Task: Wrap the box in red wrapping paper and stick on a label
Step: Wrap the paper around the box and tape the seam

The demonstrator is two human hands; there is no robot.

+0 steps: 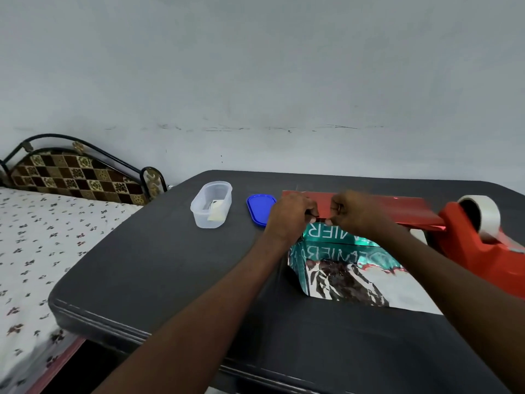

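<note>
A sheet of wrapping paper lies on the dark table, red side folded up at the far edge and mirror-like silver inner side facing me. A teal box with white lettering stands behind my hands, its image reflected in the silver. My left hand and my right hand both pinch the folded red edge, close together, above the box.
A red tape dispenser with a clear tape roll stands at the right. A clear plastic tub holding small labels and its blue lid lie left of my hands. A bed adjoins the table's left side.
</note>
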